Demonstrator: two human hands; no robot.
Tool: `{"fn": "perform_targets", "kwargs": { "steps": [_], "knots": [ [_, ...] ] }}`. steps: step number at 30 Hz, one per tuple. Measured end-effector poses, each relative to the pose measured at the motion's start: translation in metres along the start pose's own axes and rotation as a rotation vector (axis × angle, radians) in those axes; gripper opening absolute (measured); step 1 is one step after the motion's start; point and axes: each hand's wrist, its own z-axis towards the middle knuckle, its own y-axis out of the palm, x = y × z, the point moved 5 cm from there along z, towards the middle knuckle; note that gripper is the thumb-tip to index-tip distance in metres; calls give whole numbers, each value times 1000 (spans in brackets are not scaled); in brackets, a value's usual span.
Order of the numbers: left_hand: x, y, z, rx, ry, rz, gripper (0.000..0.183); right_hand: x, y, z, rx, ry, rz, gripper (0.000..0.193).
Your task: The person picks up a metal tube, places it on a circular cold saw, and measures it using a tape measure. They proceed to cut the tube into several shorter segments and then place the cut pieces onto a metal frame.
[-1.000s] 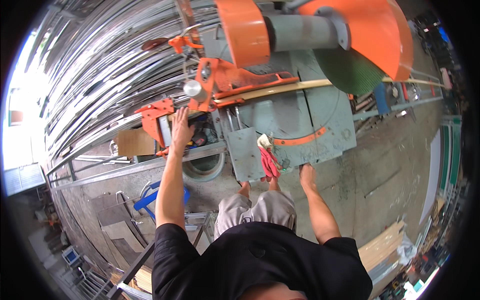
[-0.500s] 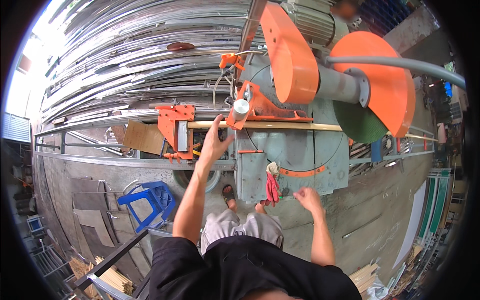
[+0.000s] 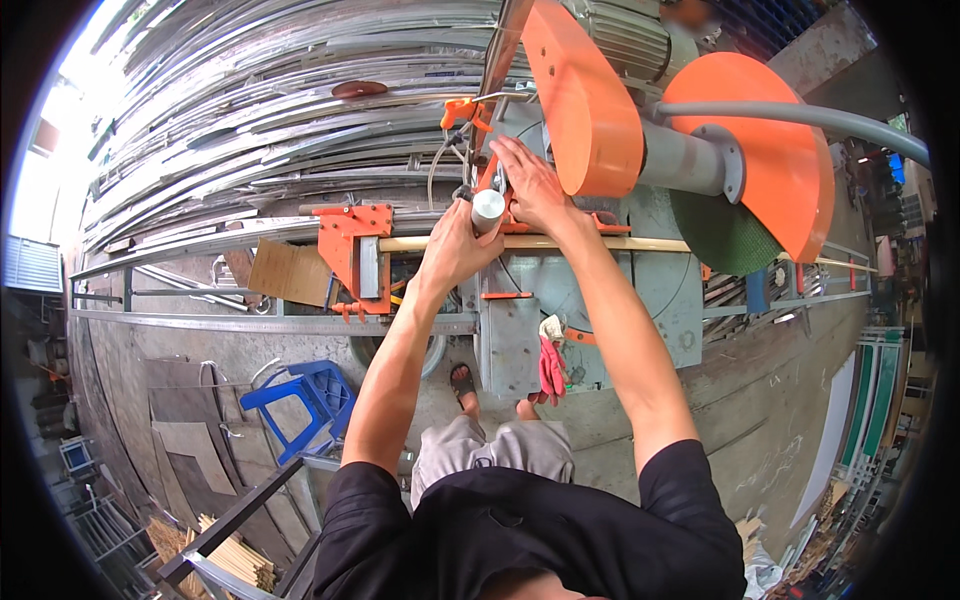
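Knob (image 3: 487,210) | in left hand (image 3: 455,248) grip (metal) | right hand (image 3: 530,185) beside

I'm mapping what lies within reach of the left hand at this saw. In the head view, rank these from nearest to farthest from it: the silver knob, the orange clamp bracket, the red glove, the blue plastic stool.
From the left hand:
1. Silver knob, at its fingertips.
2. Orange clamp bracket, to its left on the rail.
3. Red glove, hanging lower right on the saw base.
4. Blue plastic stool, on the floor, lower left.

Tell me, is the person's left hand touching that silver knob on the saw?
Touching. The head view shows the left hand wrapped round the silver knob.
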Motion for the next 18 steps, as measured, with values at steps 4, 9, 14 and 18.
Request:
{"fn": "perform_targets", "kwargs": {
  "steps": [4, 9, 14, 18],
  "knots": [
    [-9, 3, 1, -46, 4, -91, 38, 3, 3, 3, -80, 86, 0, 71],
    [-9, -27, 19, -228, 120, -96, 31, 4, 7, 2, -139, 294, 41, 69],
    [-9, -25, 20, -255, 83, -115, 31, 2, 7, -4, 70, 169, 22, 69],
    [-20, -21, 23, -315, 78, -136, 33, 2, 9, -10, 119, 161, 8, 68]
  ]
}}
